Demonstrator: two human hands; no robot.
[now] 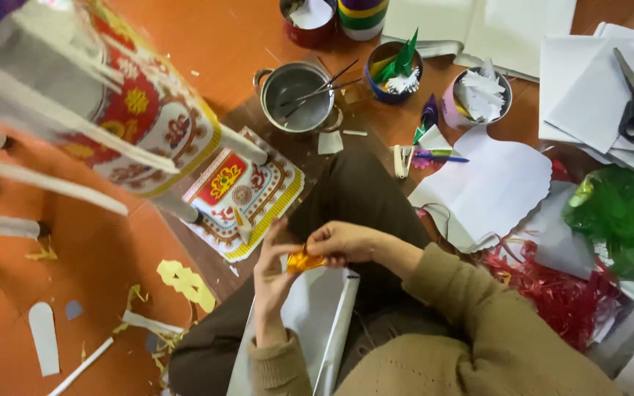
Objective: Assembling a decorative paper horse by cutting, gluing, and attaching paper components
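Fingertips are doing all the work here: both hands are pinching a small crumpled piece of gold foil (pixel 304 261) right above the white sheet (pixel 317 315) lying across the person's lap. The left hand (pixel 273 271) is coming up from below with the wrist bent back, thumb and fingers closing on the foil's left end. The right hand (pixel 343 242) is reaching in from the right, knuckles up, fingers curling down over the top of the foil. My take on doing this well: foil this thin is probably going to tear or crease, so light pressure and small twists from the fingertips seem better than a hard squeeze, and keeping it low over the white sheet means any scraps are landing there. Up and left of that sheet, a patterned red and gold paper (pixel 247 187) is lying on the floor, with a metal pot (pixel 299 95) sitting beyond it.
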